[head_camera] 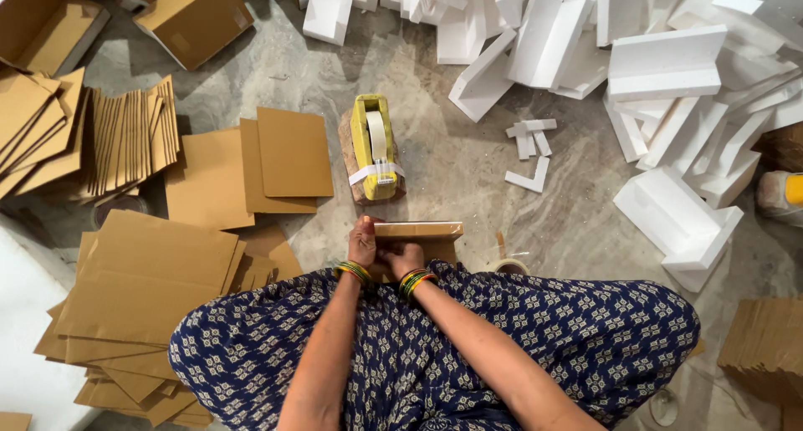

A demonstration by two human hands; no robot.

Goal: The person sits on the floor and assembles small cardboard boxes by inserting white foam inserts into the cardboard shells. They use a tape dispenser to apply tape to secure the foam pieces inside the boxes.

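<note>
A small brown cardboard box stands on the floor just in front of my knees. My left hand presses against its left end, fingers closed on the edge. My right hand grips the box's near side, fingers curled over it. Both wrists wear coloured bangles. Just beyond the box, a yellow tape dispenser sits on a brown block, with a strip of pale tape hanging at its front. My lap, in blue patterned cloth, hides the lower part of the box.
Flat cardboard sheets lie to the left, with more stacked at the lower left and upright in a row. White foam pieces are piled at the back right. A tape roll lies right of the box.
</note>
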